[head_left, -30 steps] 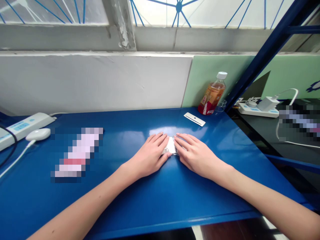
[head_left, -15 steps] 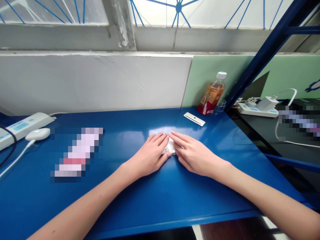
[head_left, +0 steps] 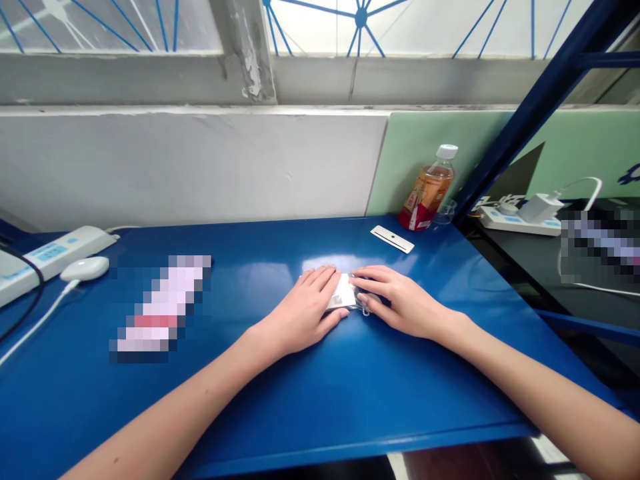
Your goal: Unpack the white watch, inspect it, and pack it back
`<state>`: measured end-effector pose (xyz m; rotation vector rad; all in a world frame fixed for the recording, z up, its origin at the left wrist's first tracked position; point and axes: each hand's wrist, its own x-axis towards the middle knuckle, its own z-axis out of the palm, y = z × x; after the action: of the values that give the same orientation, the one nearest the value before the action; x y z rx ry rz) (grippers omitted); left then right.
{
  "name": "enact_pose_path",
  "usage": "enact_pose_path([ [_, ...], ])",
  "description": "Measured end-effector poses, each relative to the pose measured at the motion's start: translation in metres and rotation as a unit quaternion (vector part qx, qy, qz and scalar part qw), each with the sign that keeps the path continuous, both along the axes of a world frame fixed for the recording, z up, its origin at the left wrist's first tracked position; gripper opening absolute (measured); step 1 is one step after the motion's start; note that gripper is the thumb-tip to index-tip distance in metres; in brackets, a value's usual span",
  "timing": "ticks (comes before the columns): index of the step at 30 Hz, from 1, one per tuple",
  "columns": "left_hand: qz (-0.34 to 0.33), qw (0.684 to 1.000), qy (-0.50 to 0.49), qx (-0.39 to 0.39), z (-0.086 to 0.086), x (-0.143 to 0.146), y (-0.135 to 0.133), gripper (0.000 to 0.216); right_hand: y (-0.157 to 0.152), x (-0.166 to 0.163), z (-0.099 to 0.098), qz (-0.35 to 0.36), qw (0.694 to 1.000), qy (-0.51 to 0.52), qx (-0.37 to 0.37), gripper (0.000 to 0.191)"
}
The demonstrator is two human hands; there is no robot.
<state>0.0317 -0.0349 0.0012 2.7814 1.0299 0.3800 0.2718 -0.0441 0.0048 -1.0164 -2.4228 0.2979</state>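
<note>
A small flat white packet [head_left: 343,292] with a dark mark and a clear, shiny edge lies in the middle of the blue desk. My left hand [head_left: 313,303] covers its left part, fingers over the top and thumb along the near edge, holding it against the desk. At the packet's right end is my right hand [head_left: 395,293], its fingers apart and curved, the tips at the clear edge. By my right thumb shows a small chain-like loop [head_left: 365,307]; whether the thumb touches it I cannot tell.
The blue desk [head_left: 280,393] carries a blurred pinkish flat object [head_left: 163,303], a power strip [head_left: 65,257] and a white corded device [head_left: 85,269] at left. A white slotted card [head_left: 393,239] lies before a drink bottle [head_left: 429,190]. A blue post [head_left: 520,110] slants up at right.
My right hand has drawn slightly right and its fingers have spread, uncovering more of the packet and the small loop. My left hand stays on the packet. The view has shifted slightly.
</note>
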Motion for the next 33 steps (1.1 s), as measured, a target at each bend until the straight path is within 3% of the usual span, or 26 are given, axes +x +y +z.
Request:
enact_pose_path([
  [7, 0.006, 1.0, 0.014, -0.005, 0.003, 0.002, -0.001, 0.058, 0.0, 0.003, -0.001, 0.015, 1.0, -0.017, 0.017, 0.036],
  [13, 0.005, 1.0, 0.006, -0.01, 0.003, 0.002, 0.0, 0.055, 0.005, 0.008, -0.008, -0.003, 0.999, -0.037, 0.024, 0.048],
  [17, -0.02, 0.999, -0.017, -0.022, 0.004, 0.002, 0.0, 0.054, 0.012, 0.011, -0.01, -0.012, 0.999, 0.0, 0.03, 0.047],
  [24, -0.04, 0.999, -0.02, -0.021, 0.005, -0.002, 0.002, 0.06, 0.017, 0.02, -0.004, -0.007, 0.997, 0.045, 0.06, 0.025],
  [28, -0.031, 0.998, -0.038, -0.031, 0.014, -0.008, 0.004, 0.065, 0.017, 0.025, 0.007, 0.005, 0.993, 0.112, 0.036, 0.02],
  [33, -0.004, 0.992, -0.102, -0.073, 0.021, -0.011, 0.007, 0.048, 0.012, 0.02, 0.022, -0.045, 0.972, 0.231, -0.013, 0.012],
])
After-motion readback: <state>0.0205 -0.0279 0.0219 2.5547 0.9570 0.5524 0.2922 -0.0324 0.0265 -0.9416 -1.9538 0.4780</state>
